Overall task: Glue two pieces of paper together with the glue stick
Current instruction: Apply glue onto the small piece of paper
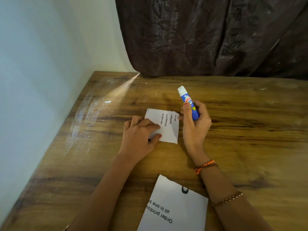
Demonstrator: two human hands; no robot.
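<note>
The glue stick (188, 103) is standing nearly upright in the right hand (195, 124), its long axis tilting slightly so that the white, uncapped tip is pointing up and away from the person, toward the dark curtain (208, 35), while its blue base is sitting down in the palm. The fingers and thumb of that hand are curling round the lower half of the tube, holding it just to the right of the small paper (164, 125), clear of the table (241, 130). Red lettering on a white patch of the blue label is partly showing; only "fevi" and "tik" can be made out, the rest being hidden by the thumb. The small paper is lying flat on the table, its torn top edge pointing toward the curtain, with printed lines running sideways that are reading "Sub-order ID", "First page OTP", "Total Pages" and "UPC ID". The left hand (140, 134) is resting on the left part of this paper, its fingers lying fairly straight and pressing it down, gripping nothing. Well nearer the person than the small paper, a larger sheet (175, 209) is lying flat with its print upside down to the camera, reading "Order printou" and "all in one s", the words being cut off by the left arm. An orange thread bracelet (204, 166) is circling the right wrist.
</note>
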